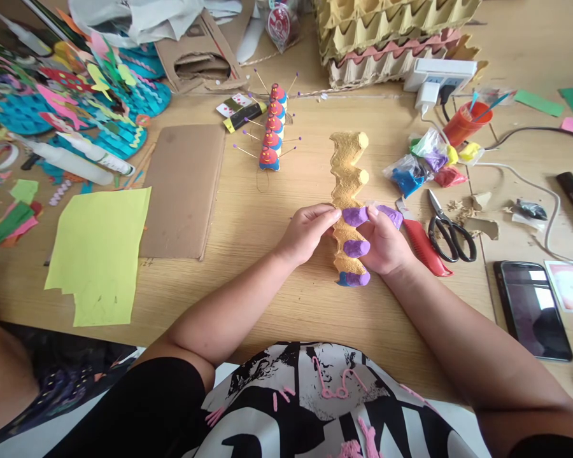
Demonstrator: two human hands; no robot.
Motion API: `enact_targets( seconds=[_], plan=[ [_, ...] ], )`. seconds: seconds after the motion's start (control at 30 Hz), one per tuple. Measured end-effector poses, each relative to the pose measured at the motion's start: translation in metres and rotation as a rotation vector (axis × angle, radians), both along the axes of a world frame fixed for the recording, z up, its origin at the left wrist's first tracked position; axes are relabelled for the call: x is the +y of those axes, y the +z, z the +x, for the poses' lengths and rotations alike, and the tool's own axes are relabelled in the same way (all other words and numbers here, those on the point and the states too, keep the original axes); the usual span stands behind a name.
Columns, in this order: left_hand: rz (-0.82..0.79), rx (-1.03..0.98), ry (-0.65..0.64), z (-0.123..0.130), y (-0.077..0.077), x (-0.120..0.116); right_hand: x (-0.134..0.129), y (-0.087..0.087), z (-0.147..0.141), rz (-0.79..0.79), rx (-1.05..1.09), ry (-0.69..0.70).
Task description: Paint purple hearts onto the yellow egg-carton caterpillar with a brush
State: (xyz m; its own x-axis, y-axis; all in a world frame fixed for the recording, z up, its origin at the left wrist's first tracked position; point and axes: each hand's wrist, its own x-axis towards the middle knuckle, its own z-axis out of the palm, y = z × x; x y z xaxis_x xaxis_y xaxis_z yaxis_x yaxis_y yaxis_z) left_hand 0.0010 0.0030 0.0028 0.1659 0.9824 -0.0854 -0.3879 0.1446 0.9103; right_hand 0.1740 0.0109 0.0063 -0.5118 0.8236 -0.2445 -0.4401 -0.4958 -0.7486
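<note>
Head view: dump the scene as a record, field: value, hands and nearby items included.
held: yellow carton strip
strip_peaks: nearest three have purple clay; far two bare
strip_near_end: some blue clay beside purple
left_hand: pinches strip's left edge
right_hand: on strip's right side, thumb at third-nearest peak
beyond_hands: red-and-blue caterpillar with smiling faces
right_side: black-handled scissors, red cup, phone

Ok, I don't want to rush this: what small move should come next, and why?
Probably press down the purple covering on the yellow carton strip's middle bump: the right hand has its thumb against it, and the left hand holds the strip's edge. The two farther, bare bumps could wait.
</note>
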Motion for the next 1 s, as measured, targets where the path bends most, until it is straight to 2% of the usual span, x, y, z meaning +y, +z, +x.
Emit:
enact_targets(
  seconds=[0.5,0.73,1.0],
  plan=[
    [0.052,0.04,0.048,-0.0004,-0.0024,-0.0015,-0.0009,-0.0002,0.0007,0.0,0.014,0.018],
    [-0.008,0.068,0.099,0.0034,0.0034,-0.0034,-0.0005,0.0005,-0.0009,-0.013,0.021,0.006],
    [-0.014,-0.019,0.057,0.0023,-0.0003,-0.0028,-0.0025,0.0011,-0.0024,-0.007,-0.008,0.003]
  ],
)
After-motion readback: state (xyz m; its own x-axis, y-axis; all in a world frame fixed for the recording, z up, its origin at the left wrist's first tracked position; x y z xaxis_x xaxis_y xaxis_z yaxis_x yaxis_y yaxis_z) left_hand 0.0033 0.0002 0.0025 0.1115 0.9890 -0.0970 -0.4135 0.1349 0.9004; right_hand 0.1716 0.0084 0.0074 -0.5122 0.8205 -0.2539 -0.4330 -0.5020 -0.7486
